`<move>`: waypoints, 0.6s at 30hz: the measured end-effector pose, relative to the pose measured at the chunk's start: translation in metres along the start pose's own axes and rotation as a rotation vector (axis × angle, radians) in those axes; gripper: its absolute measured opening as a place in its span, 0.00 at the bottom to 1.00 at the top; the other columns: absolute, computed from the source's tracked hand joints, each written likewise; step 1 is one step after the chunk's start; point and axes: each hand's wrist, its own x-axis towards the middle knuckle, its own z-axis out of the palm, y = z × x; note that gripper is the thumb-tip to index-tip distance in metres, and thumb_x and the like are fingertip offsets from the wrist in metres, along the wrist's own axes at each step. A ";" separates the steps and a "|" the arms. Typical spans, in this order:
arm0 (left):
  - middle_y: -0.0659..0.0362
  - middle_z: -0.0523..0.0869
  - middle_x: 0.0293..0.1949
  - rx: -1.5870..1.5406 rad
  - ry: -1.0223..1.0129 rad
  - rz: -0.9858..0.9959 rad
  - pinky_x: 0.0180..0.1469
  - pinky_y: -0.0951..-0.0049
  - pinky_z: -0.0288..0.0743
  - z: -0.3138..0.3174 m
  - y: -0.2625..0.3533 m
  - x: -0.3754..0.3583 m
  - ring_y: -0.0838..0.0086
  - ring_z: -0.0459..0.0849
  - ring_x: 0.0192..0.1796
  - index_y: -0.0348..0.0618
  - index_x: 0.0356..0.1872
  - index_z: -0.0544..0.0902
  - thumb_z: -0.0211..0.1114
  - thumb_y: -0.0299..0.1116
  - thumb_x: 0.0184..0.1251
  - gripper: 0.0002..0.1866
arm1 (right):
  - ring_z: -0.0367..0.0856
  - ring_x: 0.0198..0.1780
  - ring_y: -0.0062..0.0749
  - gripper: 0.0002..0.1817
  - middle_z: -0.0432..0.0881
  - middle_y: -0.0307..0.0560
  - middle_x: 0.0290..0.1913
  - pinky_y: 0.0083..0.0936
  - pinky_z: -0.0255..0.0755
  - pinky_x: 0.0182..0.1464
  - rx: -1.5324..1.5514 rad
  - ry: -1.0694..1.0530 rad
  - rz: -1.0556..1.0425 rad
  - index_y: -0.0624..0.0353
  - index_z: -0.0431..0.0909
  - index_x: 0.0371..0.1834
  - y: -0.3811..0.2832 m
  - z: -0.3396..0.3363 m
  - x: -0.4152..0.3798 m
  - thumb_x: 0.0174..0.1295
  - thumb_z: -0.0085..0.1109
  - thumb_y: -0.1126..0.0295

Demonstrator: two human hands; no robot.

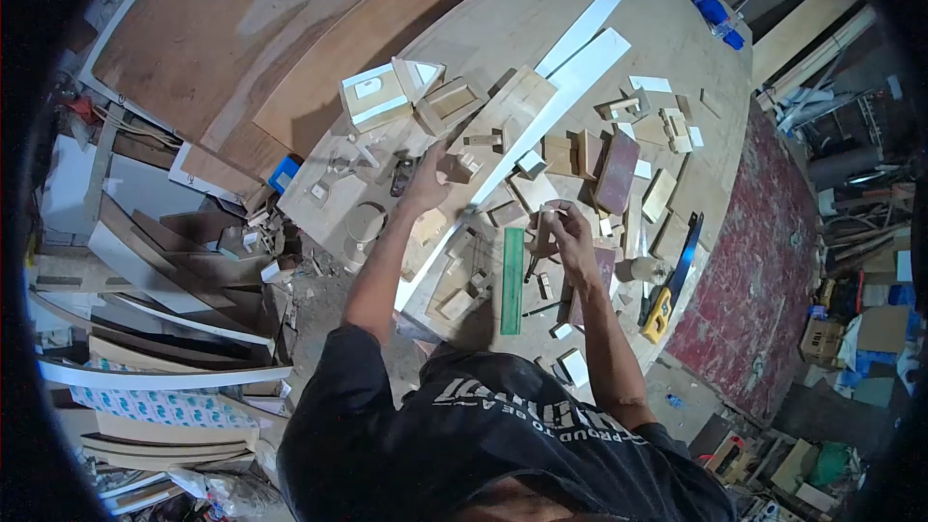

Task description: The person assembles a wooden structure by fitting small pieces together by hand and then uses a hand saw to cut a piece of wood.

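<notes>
On the left side of the workbench [329,188], my left hand [426,184] reaches forward with thumb and fingers apart. A small wooden block [468,165] lies just right of its fingertips, and a dark object [402,176] is beside its fingers on the left. My right hand [570,232] is closed in a pinch near the middle of the bench. What it pinches is small and mostly hidden by the fingers. Just left of that hand lies a green ruler-like strip [512,280]. A reddish-brown board [617,172] is beyond it.
Long white strips [580,63] cross the bench. A small wooden house-shaped model [375,97] stands at the far left. A handsaw with a yellow handle [658,315] lies at the right edge. Many wood offcuts are scattered about. Curved panels [184,266] are stacked at left.
</notes>
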 end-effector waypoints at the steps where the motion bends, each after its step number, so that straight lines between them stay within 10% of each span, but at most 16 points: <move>1: 0.56 0.73 0.67 -0.003 0.002 0.005 0.70 0.67 0.66 -0.001 0.001 0.008 0.65 0.74 0.67 0.50 0.71 0.65 0.69 0.20 0.54 0.40 | 0.83 0.44 0.28 0.15 0.85 0.47 0.43 0.27 0.83 0.41 -0.035 -0.016 -0.030 0.59 0.73 0.54 0.000 -0.003 0.000 0.71 0.59 0.63; 14: 0.59 0.84 0.37 0.042 -0.281 -0.145 0.47 0.71 0.77 0.017 -0.003 0.017 0.75 0.81 0.41 0.38 0.48 0.80 0.73 0.28 0.54 0.19 | 0.80 0.38 0.21 0.17 0.83 0.39 0.40 0.20 0.77 0.39 0.033 0.071 0.134 0.63 0.79 0.52 -0.015 0.016 -0.015 0.66 0.66 0.64; 18: 0.59 0.82 0.34 -0.441 -0.123 -0.219 0.41 0.72 0.82 0.020 0.049 -0.019 0.75 0.84 0.38 0.37 0.39 0.77 0.70 0.23 0.53 0.13 | 0.79 0.42 0.21 0.19 0.84 0.39 0.42 0.19 0.74 0.44 -0.040 0.043 -0.084 0.63 0.79 0.53 0.000 0.029 0.004 0.63 0.69 0.65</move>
